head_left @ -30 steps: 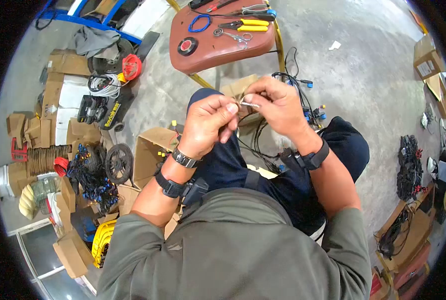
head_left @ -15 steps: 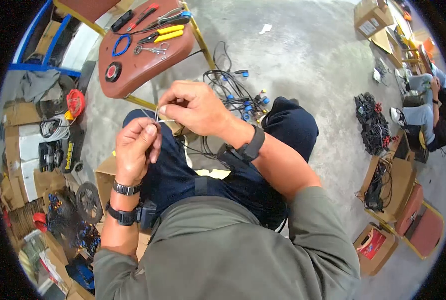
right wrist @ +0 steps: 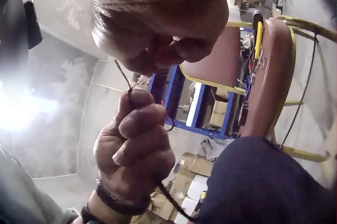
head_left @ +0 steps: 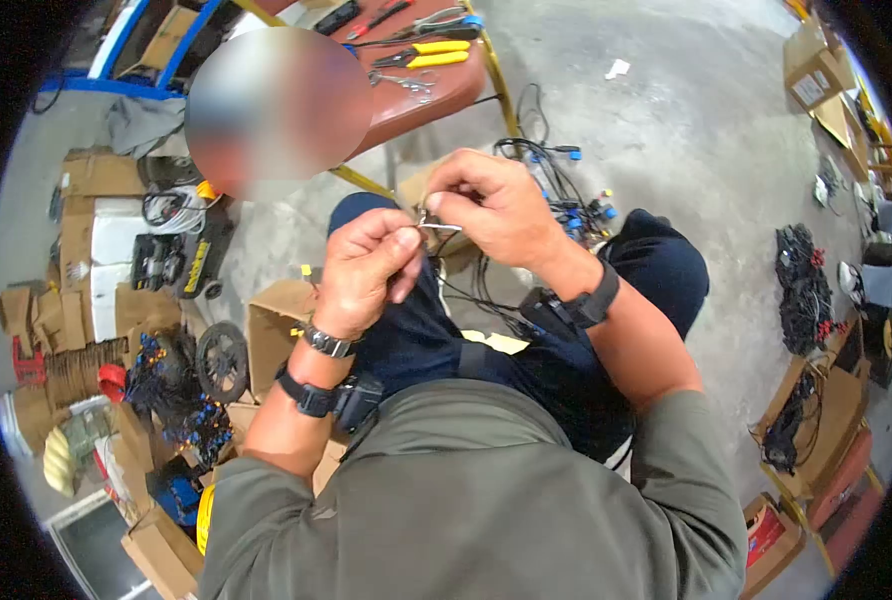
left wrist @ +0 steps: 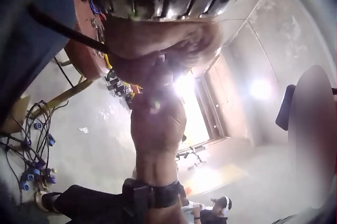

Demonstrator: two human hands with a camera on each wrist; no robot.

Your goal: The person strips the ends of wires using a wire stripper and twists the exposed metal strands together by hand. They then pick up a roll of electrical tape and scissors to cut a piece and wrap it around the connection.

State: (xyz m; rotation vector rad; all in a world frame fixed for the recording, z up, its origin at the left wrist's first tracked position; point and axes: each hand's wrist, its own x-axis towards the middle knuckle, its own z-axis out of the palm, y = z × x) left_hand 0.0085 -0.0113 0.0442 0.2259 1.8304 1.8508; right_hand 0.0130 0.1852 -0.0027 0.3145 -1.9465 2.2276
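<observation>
Above the lap, the left hand pinches thin wire between thumb and forefinger. The right hand, just to its right, has its fingertips at the same spot. A short pale wire end sticks out between them. In the right wrist view the left hand grips the wire, whose thin strand rises above the thumb, and a dark cable runs down from the fist. The right hand is bent over it, its fingertips partly hidden. The left wrist view shows both hands close together, the contact too dark to read.
A chair seat ahead carries yellow-handled pliers, scissors and other tools. Black cables with blue connectors lie on the floor beyond the knees. Cardboard boxes and wire bundles are at the left; more cables at the right.
Since half a second ago the head view has swung back left, so hands and chair appear further right. The right hand stays at the left fingertips, and the pale wire end now points right.
</observation>
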